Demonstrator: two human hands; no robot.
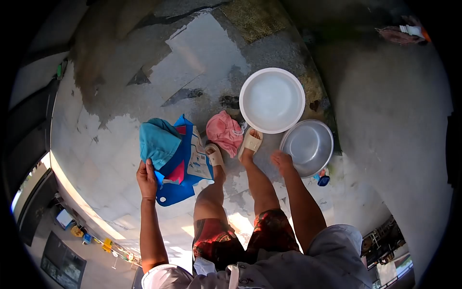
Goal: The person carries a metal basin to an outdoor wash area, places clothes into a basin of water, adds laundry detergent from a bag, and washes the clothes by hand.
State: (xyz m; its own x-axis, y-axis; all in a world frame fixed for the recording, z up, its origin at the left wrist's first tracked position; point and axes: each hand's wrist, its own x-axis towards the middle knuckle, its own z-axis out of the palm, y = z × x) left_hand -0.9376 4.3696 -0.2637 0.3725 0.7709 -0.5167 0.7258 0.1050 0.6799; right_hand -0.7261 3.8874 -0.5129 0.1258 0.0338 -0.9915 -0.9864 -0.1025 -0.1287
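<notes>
My left hand (pixel 147 179) pinches the edge of a teal fabric bucket hat (pixel 159 142). It holds the hat above a blue printed plastic bag (pixel 179 190) that lies on the floor. My right hand (pixel 282 160) hangs beside the left rim of a metal basin (pixel 308 148), its fingers curled in with nothing visible in them. A pink cloth hat (pixel 224 132) with a white cord lies crumpled on the floor between the bag and my feet.
A white basin (pixel 273 101) with what looks like water stands beyond my right sandal (pixel 251 142). A small blue object (pixel 323 181) sits below the metal basin. Part of the paved floor (pixel 202 48) is dark and wet. A wall (pixel 390 111) rises on the right.
</notes>
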